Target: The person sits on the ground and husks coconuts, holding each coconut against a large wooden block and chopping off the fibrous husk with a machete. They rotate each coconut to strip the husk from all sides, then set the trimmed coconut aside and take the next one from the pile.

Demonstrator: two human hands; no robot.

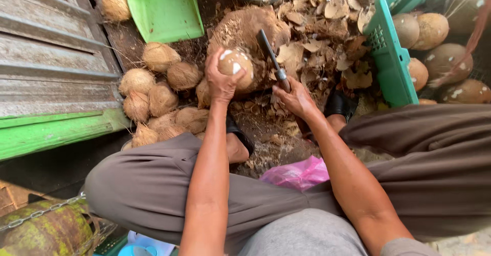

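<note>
L hand [221,79] grips coconut [237,68]; R hand [295,98] w/ knife [273,62] beside.

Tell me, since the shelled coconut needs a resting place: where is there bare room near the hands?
Little. Dark ground shows between the green dustpan and the husked coconuts; grey planks lie bare leftward. Shell chips crowd the right hand; the green crate is filled.
</note>
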